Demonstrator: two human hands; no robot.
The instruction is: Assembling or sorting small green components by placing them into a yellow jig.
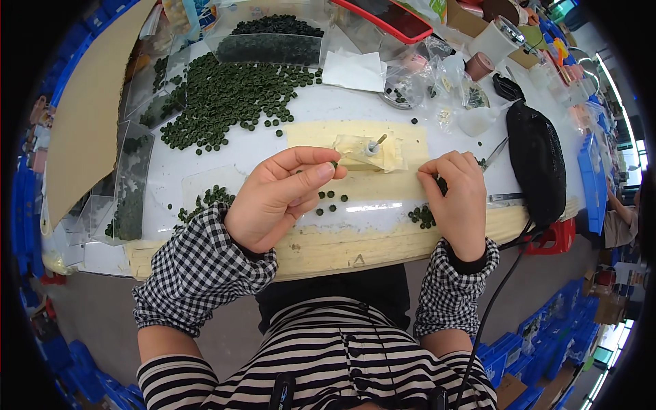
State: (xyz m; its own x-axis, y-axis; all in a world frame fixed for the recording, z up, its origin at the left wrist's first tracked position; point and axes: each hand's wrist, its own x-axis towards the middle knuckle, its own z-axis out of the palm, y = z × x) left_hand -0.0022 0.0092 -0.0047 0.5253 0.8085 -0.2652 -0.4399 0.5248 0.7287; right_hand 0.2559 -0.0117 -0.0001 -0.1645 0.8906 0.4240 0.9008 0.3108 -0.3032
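My left hand (277, 195) is closed in a pinch, with a small dark green round piece (335, 165) between thumb and forefinger. Just beyond its fingertips, a post (373, 147) with a thin brass-coloured pin stands on a block wrapped in cream tape (348, 160). To the right of the block, my right hand (459, 195) is closed, thumb and fingertips together low over the table. Dark green pieces (442, 185) show in the gap behind its thumb; whether they are held or lying there I cannot tell. Several loose green pieces (332, 195) lie between the hands.
A wide heap of green pieces (225, 96) covers the back left, before a clear bin (273, 49) of darker ones. Cardboard (96, 102) stands at the left. White paper (354, 70), a red-cased phone (389, 17), plastic bags (444, 85) and a black mesh pouch (536, 160) lie around.
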